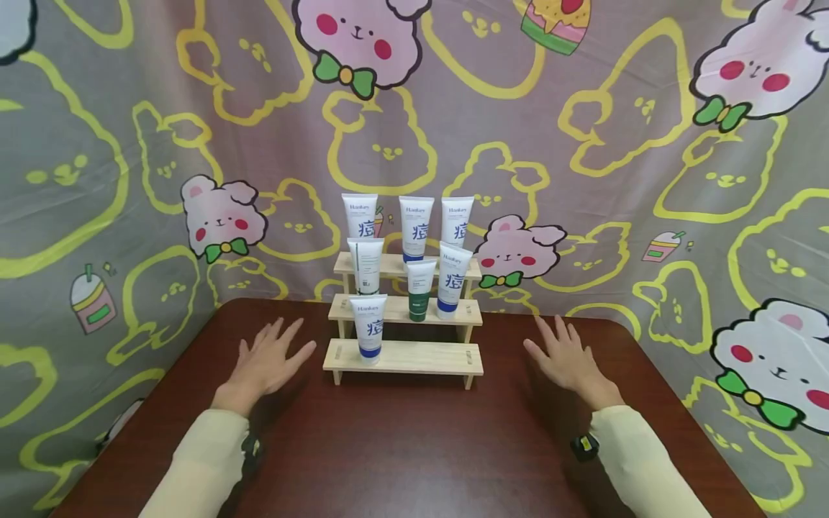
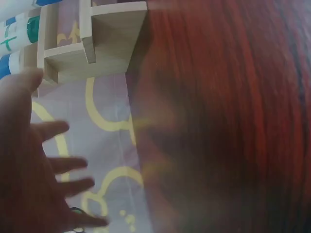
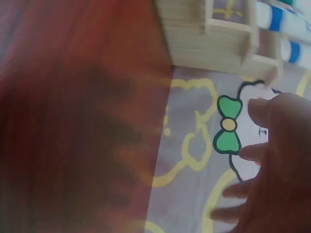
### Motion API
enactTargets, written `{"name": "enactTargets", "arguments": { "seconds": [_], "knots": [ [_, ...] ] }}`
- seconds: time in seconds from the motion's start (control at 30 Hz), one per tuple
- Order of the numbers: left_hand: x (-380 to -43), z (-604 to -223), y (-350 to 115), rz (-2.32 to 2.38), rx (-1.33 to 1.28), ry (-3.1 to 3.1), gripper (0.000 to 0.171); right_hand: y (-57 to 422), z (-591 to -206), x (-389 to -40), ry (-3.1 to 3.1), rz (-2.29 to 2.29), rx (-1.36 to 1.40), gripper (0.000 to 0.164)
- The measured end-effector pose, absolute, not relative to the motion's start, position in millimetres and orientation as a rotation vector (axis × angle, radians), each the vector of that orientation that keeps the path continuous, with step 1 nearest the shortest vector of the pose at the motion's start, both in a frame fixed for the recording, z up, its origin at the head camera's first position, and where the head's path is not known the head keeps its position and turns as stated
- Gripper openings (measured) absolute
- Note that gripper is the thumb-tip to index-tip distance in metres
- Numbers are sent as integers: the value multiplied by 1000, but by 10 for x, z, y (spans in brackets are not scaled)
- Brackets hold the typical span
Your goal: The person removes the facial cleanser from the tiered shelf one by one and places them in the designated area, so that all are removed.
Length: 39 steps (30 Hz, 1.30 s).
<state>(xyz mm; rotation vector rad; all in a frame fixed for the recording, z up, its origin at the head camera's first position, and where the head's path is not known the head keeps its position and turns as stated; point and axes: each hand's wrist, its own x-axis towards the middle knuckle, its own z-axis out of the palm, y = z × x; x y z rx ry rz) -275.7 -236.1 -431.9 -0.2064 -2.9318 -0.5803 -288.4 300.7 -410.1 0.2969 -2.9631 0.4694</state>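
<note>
My left hand point(image 1: 265, 363) is held with fingers spread over the table, left of a three-step wooden stand point(image 1: 414, 356). To the stand's right, my right hand point(image 1: 570, 360) also has its fingers spread and holds nothing. On the lowest step is a white tube with a blue cap point(image 1: 370, 327). The middle step carries a white tube point(image 1: 366, 266), a white-and-green tube point(image 1: 419, 290) and a leaning blue-capped tube point(image 1: 453, 280). Three more white tubes, one of them a blue-capped tube point(image 1: 416, 226), stand on the top step. Both wrist views show the hands apart from the stand.
The stand rests on a dark red-brown wooden table point(image 1: 414, 446). A patterned cloth point(image 1: 388, 137) with cartoon animals hangs behind the table and along both sides. Dark wrist-worn devices show at the left cuff and the right cuff point(image 1: 612, 424).
</note>
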Motion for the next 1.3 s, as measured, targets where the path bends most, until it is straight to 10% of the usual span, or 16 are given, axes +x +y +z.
{"name": "enactTargets", "arguments": {
  "seconds": [0.3, 1.3],
  "knots": [
    [-2846, -4447, -2235, -1109, -441, -2719, 46, 2968, -3661, -3218, -2789, 1051, 380, 53],
    [-3021, -4531, -1968, -1723, -232, -2635, 39, 1754, -2904, -3988, -2495, 1677, 351, 60]
  ]
}}
